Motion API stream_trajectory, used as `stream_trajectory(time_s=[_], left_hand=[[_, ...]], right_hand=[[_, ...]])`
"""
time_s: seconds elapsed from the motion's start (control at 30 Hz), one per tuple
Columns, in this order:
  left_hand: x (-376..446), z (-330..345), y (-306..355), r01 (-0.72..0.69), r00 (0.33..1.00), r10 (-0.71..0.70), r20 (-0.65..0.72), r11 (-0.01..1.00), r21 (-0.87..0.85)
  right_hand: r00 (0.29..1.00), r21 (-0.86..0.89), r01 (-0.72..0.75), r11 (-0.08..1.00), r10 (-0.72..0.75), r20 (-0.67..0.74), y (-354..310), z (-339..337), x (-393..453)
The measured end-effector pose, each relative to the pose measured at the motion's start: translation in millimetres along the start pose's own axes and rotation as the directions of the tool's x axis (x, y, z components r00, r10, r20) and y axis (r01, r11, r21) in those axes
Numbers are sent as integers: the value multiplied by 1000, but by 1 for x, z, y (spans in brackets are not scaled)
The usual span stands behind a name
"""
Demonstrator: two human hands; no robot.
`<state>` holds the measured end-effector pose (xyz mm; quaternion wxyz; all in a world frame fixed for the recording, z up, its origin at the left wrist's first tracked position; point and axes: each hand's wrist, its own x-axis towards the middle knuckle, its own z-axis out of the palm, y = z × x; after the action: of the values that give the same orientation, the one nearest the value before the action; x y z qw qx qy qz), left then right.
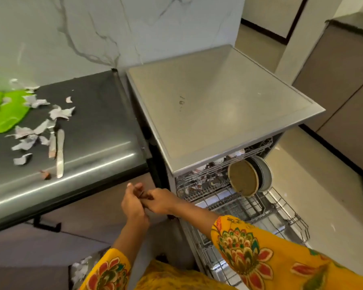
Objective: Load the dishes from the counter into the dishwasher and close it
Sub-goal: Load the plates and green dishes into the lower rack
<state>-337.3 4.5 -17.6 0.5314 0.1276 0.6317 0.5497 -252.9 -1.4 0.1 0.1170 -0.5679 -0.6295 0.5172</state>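
Nearest us, below the yellow floral sleeves [239, 245], our left hand [133, 203] and right hand [158, 200] meet in front of the counter's edge, fingers curled together around something thin and dark — perhaps a small piece of cutlery, though it is too small to tell, and which hand really carries it we cannot tell either. Just to the right, the wire lower rack of the dishwasher [281, 214] stands pulled out, with a round brown plate [243, 177] and pale grey plates [264, 174] upright on edge at its back; the upper wire rack [228, 164] above holds cups and small pieces. Further left, on the dark steel counter [92, 122], two long silver table knives [59, 153] lie side by side among torn paper scraps [36, 126], with flat bright green mats [6, 114] beyond. The grey dishwasher top [218, 105] sits against the marbled wall. We judge loading nearly done, the knives still waiting. The risks: a small item passed between two hands above the floor could slip and drop, scraps could ride in with the knives — and the door will not close until the lower rack is pushed home.
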Motion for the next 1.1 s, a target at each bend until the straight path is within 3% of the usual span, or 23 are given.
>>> stream_trajectory(time_s=[0.2,0.5,0.83,1.1], left_hand=[[14,-54,63,-172,982,178,55,979,-107],[74,-138,171,-290,957,278,-85,927,-236],[153,-275,256,-288,951,241,-191,917,-277],[193,-373,297,-278,921,145,-362,895,-350]], right_hand=[[987,6,151,988,-151,57,-70,22,28],[974,62,215,975,-219,66,-197,78,104],[969,125,211,970,-224,105,-311,202,177],[975,54,191,980,-195,105,-363,286,232]])
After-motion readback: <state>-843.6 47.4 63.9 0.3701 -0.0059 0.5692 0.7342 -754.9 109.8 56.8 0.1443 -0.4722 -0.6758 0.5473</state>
